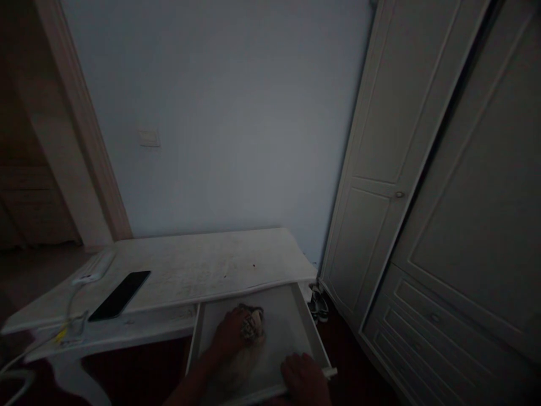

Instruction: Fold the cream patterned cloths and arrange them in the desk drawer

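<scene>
A white drawer (284, 316) is pulled out from under the worn white table (198, 256). Inside it, my left hand (230, 337) is closed on a crumpled cloth (254, 324) with a dark and light pattern. A paler part of what looks like the same bundle trails toward the drawer's front, dim and hard to make out. At the drawer's front right, my right hand (303, 376) has its fingers curled over the front panel.
A black phone (119, 295) lies at the table's left front edge. Behind it is a white power strip (95, 266) with a cable. Dark shoes (319, 304) sit on the floor right of the drawer, beside a white wardrobe (376, 225). The room is dim.
</scene>
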`<state>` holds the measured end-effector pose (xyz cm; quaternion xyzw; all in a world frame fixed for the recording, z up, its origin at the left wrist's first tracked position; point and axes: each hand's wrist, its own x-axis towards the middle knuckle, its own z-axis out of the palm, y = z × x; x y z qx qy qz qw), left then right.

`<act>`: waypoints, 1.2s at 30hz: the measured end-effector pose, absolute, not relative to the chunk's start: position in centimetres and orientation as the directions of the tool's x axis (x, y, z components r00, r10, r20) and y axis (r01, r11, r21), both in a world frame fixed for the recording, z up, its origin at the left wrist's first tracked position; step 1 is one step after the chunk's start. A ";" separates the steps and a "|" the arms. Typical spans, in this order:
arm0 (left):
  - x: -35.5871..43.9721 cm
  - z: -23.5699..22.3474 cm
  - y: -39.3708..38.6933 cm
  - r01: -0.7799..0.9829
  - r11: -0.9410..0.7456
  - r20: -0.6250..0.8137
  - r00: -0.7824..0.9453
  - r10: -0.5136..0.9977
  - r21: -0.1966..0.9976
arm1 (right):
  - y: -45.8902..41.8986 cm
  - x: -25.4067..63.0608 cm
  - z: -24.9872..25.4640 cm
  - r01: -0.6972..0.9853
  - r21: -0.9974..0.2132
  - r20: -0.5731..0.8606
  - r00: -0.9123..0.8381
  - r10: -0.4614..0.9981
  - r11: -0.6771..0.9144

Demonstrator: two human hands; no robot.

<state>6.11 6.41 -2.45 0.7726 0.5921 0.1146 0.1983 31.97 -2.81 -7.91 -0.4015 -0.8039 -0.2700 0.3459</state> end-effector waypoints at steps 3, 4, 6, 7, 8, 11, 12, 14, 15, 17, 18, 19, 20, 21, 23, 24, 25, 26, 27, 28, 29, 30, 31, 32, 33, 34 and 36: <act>6.3 -2.5 6.0 0.890 -0.162 -0.071 0.211 0.975 0.427 | -2.7 32.1 -8.5 0.833 0.180 0.760 -0.456 0.464 0.523; 6.3 -2.5 5.9 0.891 -0.151 -0.069 0.199 0.978 0.428 | -2.7 32.2 -8.5 0.833 0.180 0.756 -0.458 0.468 0.524; 6.5 -2.4 5.7 0.890 -0.143 -0.061 0.187 0.980 0.433 | -2.9 32.3 -8.2 0.827 0.169 0.735 -0.468 0.491 0.536; 6.5 -2.4 5.7 0.890 -0.140 -0.059 0.183 0.981 0.434 | -3.1 32.4 -8.0 0.823 0.162 0.728 -0.472 0.497 0.544; 6.6 -2.3 5.6 0.890 -0.136 -0.059 0.179 0.982 0.435 | -3.2 32.4 -7.7 0.821 0.157 0.721 -0.475 0.504 0.549; 6.7 -2.1 5.6 0.893 -0.121 -0.064 0.165 0.984 0.433 | -3.6 32.5 -6.9 0.816 0.148 0.703 -0.484 0.521 0.559; 6.8 -2.1 5.6 0.894 -0.117 -0.064 0.160 0.985 0.432 | -3.6 32.5 -6.7 0.815 0.148 0.693 -0.490 0.530 0.560; 6.8 -2.1 5.7 0.895 -0.115 -0.063 0.157 0.986 0.431 | -3.7 32.5 -6.6 0.821 0.147 0.687 -0.486 0.541 0.552; 6.8 -2.1 5.7 0.896 -0.115 -0.061 0.156 0.986 0.429 | -3.7 32.5 -6.6 0.823 0.147 0.691 -0.483 0.538 0.549; 6.8 -2.2 5.7 0.899 -0.112 -0.058 0.150 0.987 0.424 | -3.8 32.5 -6.6 0.826 0.148 0.699 -0.477 0.533 0.545; 6.8 -2.3 5.7 0.901 -0.107 -0.058 0.144 0.988 0.420 | -3.9 32.5 -6.6 0.827 0.144 0.701 -0.473 0.534 0.543; 6.9 -2.4 5.7 0.904 -0.101 -0.059 0.137 0.989 0.416 | -3.9 32.5 -6.6 0.827 0.140 0.698 -0.473 0.538 0.545; 6.9 -2.4 5.7 0.906 -0.095 -0.059 0.131 0.990 0.412 | -4.0 32.5 -6.6 0.827 0.132 0.689 -0.473 0.549 0.547; 6.9 -2.5 5.7 0.908 -0.093 -0.057 0.127 0.990 0.408 | -4.1 32.5 -6.6 0.828 0.121 0.682 -0.470 0.561 0.547; 7.0 -2.5 5.9 0.911 -0.093 -0.043 0.120 0.992 0.403 | -4.1 32.5 -6.7 0.832 0.099 0.678 -0.458 0.575 0.546; 7.0 -2.5 6.0 0.912 -0.093 -0.031 0.115 0.993 0.399 | -4.0 32.5 -6.8 0.833 0.093 0.673 -0.456 0.583 0.545; 7.0 -2.4 6.2 0.915 -0.089 -0.018 0.104 0.994 0.393 | -3.9 32.4 -7.0 0.834 0.093 0.674 -0.455 0.582 0.544; 6.9 -2.3 6.4 0.920 -0.081 -0.004 0.089 0.996 0.384 | -3.8 32.4 -7.3 0.834 0.098 0.681 -0.454 0.574 0.543; 6.9 -2.1 6.7 0.925 -0.070 0.008 0.072 0.997 0.374 | -3.6 32.4 -7.6 0.833 0.109 0.690 -0.457 0.561 0.543; 6.7 -2.0 7.0 0.930 -0.058 0.021 0.054 0.998 0.364 | -3.5 32.3 -7.9 0.833 0.122 0.704 -0.456 0.545 0.539; 6.5 -1.7 7.3 0.934 -0.047 0.031 0.039 0.999 0.354 | -3.3 32.3 -8.2 0.834 0.134 0.721 -0.452 0.525 0.535; 6.2 -1.5 7.5 0.938 -0.038 0.040 0.026 0.999 0.345 | -3.1 32.2 -8.4 0.838 0.139 0.739 -0.442 0.508 0.528; 5.9 -1.2 7.8 0.941 -0.033 0.046 0.018 0.999 0.337 | -3.0 32.2 -8.6 0.842 0.140 0.749 -0.434 0.501 0.521; 5.6 -1.0 7.9 0.944 -0.030 0.049 0.015 0.999 0.329 | -2.9 32.1 -8.6 0.843 0.140 0.747 -0.434 0.504 0.519; 5.2 -0.8 8.1 0.947 -0.028 0.049 0.013 0.999 0.320 | -2.9 32.1 -8.7 0.840 0.143 0.742 -0.441 0.505 0.523; 4.9 -0.6 8.1 0.950 -0.026 0.048 0.012 0.999 0.310 | -2.9 32.1 -8.7 0.835 0.147 0.735 -0.451 0.506 0.530; 4.4 -0.4 8.1 0.956 -0.025 0.047 0.012 0.999 0.292 | -2.9 32.0 -8.6 0.832 0.150 0.747 -0.449 0.490 0.534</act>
